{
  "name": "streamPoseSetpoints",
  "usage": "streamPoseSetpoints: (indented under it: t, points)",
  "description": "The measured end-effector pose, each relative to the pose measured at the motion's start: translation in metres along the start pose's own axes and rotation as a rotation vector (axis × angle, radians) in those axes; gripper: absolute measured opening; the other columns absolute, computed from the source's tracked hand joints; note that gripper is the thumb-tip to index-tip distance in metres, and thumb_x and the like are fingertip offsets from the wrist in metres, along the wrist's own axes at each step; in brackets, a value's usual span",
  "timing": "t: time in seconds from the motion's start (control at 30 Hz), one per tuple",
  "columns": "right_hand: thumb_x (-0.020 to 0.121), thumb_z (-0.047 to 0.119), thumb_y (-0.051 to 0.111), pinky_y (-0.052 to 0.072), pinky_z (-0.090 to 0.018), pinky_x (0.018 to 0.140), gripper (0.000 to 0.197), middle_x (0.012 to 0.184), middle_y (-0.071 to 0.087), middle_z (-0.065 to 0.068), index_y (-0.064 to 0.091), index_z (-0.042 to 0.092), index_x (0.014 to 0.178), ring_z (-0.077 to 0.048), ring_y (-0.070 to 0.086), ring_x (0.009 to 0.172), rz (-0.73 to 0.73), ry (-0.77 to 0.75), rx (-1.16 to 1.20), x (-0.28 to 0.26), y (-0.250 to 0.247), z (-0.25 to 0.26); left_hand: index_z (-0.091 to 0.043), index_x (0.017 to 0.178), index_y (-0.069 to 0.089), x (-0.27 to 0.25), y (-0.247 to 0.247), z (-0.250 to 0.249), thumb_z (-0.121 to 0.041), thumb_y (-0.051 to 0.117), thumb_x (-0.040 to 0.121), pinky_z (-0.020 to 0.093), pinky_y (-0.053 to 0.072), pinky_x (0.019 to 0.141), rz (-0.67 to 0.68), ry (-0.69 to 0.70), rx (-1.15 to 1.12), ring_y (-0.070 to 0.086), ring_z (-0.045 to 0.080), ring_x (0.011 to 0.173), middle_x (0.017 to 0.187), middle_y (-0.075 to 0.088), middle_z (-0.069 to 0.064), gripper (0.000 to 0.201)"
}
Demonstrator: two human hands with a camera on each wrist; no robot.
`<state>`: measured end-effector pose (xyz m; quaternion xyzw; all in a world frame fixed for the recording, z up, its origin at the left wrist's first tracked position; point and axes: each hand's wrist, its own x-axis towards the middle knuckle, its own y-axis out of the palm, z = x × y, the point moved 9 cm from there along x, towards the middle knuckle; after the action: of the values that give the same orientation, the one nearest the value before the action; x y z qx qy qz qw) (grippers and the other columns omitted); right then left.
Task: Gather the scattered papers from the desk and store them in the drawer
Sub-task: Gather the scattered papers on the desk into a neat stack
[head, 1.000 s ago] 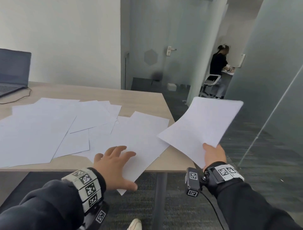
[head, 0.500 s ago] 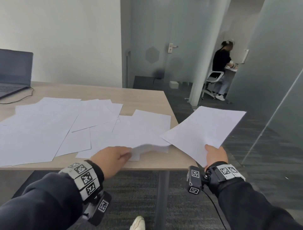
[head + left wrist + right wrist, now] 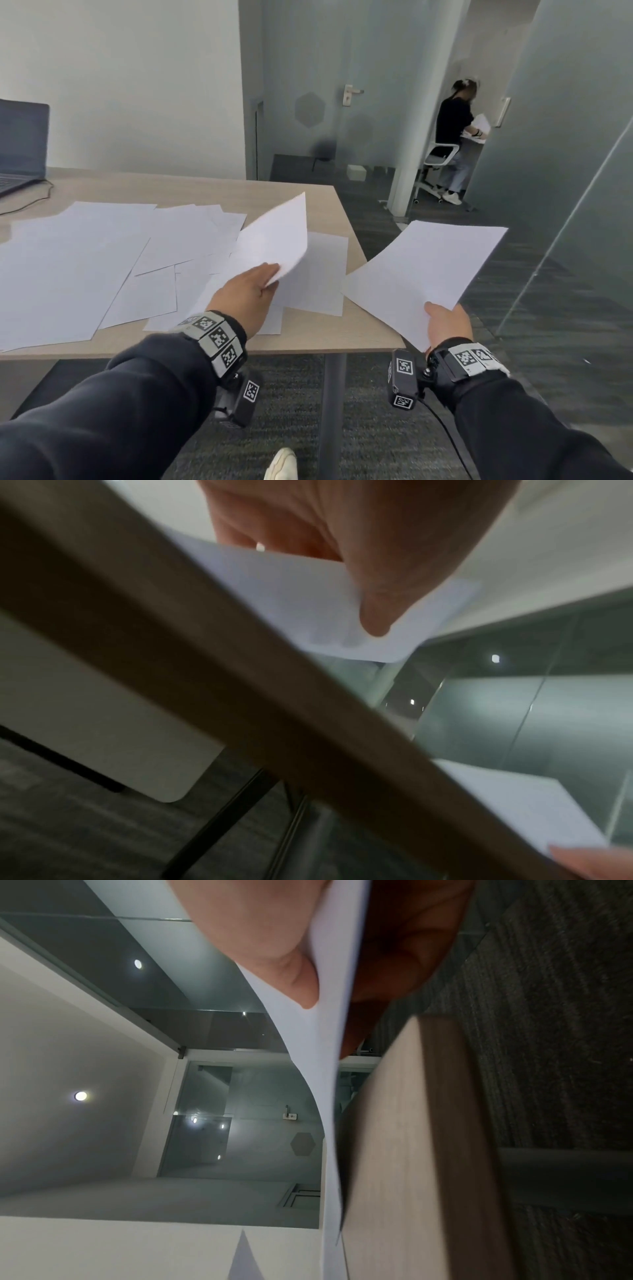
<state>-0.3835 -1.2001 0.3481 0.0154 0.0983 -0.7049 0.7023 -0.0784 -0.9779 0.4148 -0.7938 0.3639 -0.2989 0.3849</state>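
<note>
Several white sheets (image 3: pixel 85 260) lie scattered across the wooden desk (image 3: pixel 191 192). My left hand (image 3: pixel 246 294) pinches one white sheet (image 3: pixel 277 240) by its near corner and holds it lifted above the desk; the left wrist view shows the thumb (image 3: pixel 373 607) pressed on that sheet (image 3: pixel 301 601). My right hand (image 3: pixel 448 325) grips a small stack of papers (image 3: pixel 424 270) by its near edge, out past the desk's right edge over the floor. In the right wrist view the stack (image 3: pixel 329 1069) bends between thumb and fingers. No drawer is in view.
A laptop (image 3: pixel 20 144) with a cable sits at the desk's far left. The desk leg (image 3: pixel 330 411) stands below the front edge, my shoe (image 3: pixel 282 464) beside it. Glass partitions (image 3: pixel 565 171) run on the right. Another person (image 3: pixel 452 137) sits at a far desk.
My left hand went from lying flat on a sheet at the desk's front edge to pinching it, and has lifted it up off the desk. The right hand's stack stayed about in place.
</note>
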Motion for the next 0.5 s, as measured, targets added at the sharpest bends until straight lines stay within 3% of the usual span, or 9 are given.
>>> streamPoseSetpoints:
  t: [0.07, 0.17, 0.27, 0.33, 0.43, 0.5]
  points:
    - [0.090, 0.014, 0.058, 0.054, -0.041, 0.079, 0.028, 0.103, 0.066, -0.008, 0.059, 0.007, 0.117, -0.033, 0.065, 0.094, 0.009, 0.004, -0.003, -0.001, 0.001, -0.002, -0.039, 0.146, 0.037, 0.007, 0.024, -0.002, -0.047, 0.031, 0.103, 0.048, 0.030, 0.116, 0.144, 0.004, 0.192, 0.033, 0.022, 0.145, 0.158, 0.035, -0.008, 0.044]
    - [0.091, 0.013, 0.058, 0.051, -0.037, 0.076, 0.023, 0.102, 0.066, -0.008, 0.058, 0.011, 0.115, -0.032, 0.065, 0.092, 0.012, 0.006, 0.000, -0.004, -0.001, -0.002, -0.040, 0.145, 0.033, 0.002, 0.049, 0.000, -0.070, 0.020, 0.090, 0.053, 0.024, 0.114, 0.322, -0.011, 0.372, 0.025, 0.024, 0.148, 0.156, 0.033, -0.011, 0.063]
    - [0.089, 0.014, 0.059, 0.056, -0.048, 0.087, 0.030, 0.102, 0.068, -0.007, 0.061, 0.010, 0.119, -0.033, 0.067, 0.094, -0.010, 0.002, 0.009, -0.005, -0.004, -0.001, -0.042, 0.153, 0.013, -0.013, 0.054, 0.005, -0.092, 0.017, 0.073, 0.053, 0.012, 0.120, 0.363, 0.013, 0.481, 0.006, 0.024, 0.153, 0.167, 0.007, -0.008, 0.095]
    - [0.089, 0.013, 0.057, 0.055, -0.047, 0.090, 0.031, 0.100, 0.067, -0.006, 0.060, 0.010, 0.120, -0.033, 0.066, 0.096, -0.041, 0.001, 0.016, -0.004, -0.011, 0.001, -0.043, 0.154, 0.005, -0.026, 0.052, 0.006, -0.101, 0.017, 0.062, 0.053, 0.011, 0.119, 0.370, 0.044, 0.527, 0.003, 0.023, 0.153, 0.167, 0.002, -0.007, 0.110]
    - [0.093, 0.011, 0.054, 0.051, -0.042, 0.089, 0.031, 0.099, 0.059, -0.006, 0.055, 0.007, 0.124, -0.033, 0.062, 0.100, -0.117, 0.010, 0.027, -0.001, -0.025, 0.007, -0.043, 0.154, -0.003, -0.041, 0.048, 0.008, -0.100, 0.032, 0.059, 0.054, 0.014, 0.118, 0.386, 0.093, 0.596, 0.004, 0.024, 0.153, 0.167, 0.000, -0.007, 0.116]
    - [0.094, 0.008, 0.052, 0.045, -0.034, 0.085, 0.035, 0.111, 0.061, -0.013, 0.054, 0.000, 0.128, -0.033, 0.061, 0.105, -0.170, 0.000, 0.012, 0.000, -0.035, 0.010, -0.044, 0.152, 0.000, -0.046, 0.044, 0.007, -0.083, 0.046, 0.072, 0.055, 0.022, 0.115, 0.326, 0.130, 0.637, 0.012, 0.025, 0.151, 0.166, 0.007, -0.006, 0.100]
